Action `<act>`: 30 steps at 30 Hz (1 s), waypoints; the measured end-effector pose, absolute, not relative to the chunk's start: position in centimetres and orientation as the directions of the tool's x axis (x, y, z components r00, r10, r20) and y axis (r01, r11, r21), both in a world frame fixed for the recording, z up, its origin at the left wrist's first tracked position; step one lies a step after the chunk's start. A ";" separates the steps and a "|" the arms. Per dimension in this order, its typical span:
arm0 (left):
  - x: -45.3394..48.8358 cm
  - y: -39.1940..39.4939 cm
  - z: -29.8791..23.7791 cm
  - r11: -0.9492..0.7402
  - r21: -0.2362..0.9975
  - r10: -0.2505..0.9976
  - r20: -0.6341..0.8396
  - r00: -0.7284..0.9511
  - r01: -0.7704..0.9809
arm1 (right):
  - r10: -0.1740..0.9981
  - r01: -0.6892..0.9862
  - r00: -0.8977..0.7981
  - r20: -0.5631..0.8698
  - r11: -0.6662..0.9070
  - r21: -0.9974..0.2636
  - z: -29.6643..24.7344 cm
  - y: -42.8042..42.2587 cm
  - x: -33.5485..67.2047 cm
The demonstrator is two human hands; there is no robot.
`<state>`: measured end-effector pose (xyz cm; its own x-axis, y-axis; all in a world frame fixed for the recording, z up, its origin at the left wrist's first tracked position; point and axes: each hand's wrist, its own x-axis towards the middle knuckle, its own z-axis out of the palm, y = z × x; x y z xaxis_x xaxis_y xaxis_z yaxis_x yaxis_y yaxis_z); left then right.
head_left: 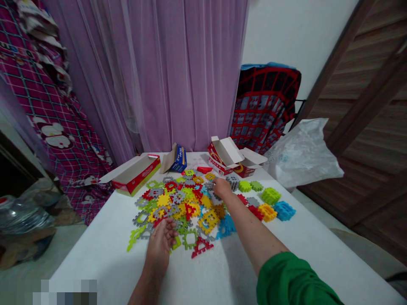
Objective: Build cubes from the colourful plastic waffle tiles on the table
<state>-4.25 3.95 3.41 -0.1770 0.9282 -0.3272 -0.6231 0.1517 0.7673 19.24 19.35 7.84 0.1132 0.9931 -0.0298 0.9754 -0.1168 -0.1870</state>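
Observation:
A heap of flat plastic interlocking building pieces (pixel 190 210) in red, yellow, green, grey and blue covers the middle of the table. At its near left edge rests my left hand (pixel 161 238), fingers loosely curled and a little apart, with nothing visible in them. My right hand (pixel 222 188) reaches over the far right part of the heap. Its fingers are drawn together and point down among grey pieces; what is between the fingertips is hidden. Right of that hand stands a stack of grey pieces (pixel 232 183). A red triangular piece (pixel 202 247) lies nearest me.
Green stacks (pixel 271 195), a yellow stack (pixel 267 212) and a blue stack (pixel 284 210) stand at the right. Opened boxes line the back: a red one (pixel 136 176), a blue one (pixel 180 159) and red ones (pixel 221 163). A white plastic bag (pixel 302 154) hangs at the right edge.

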 end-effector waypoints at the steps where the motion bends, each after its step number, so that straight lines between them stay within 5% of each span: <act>1: -4.4 4.0 3.6 0.158 0.736 0.922 -0.349 -0.169 -0.658 | 0.993 0.978 0.113 -0.039 -0.118 -0.174 7.8 19.6 19.2; 8: -5.1 4.3 4.4 0.193 0.596 0.914 -0.398 -0.078 -0.779 | 0.980 0.978 0.167 -0.108 -0.179 -0.108 7.5 20.9 17.5; 30: -5.3 4.4 4.1 0.232 0.573 0.938 -0.345 0.026 -0.786 | 0.995 0.992 0.095 -0.033 -0.097 -0.083 9.2 15.6 21.6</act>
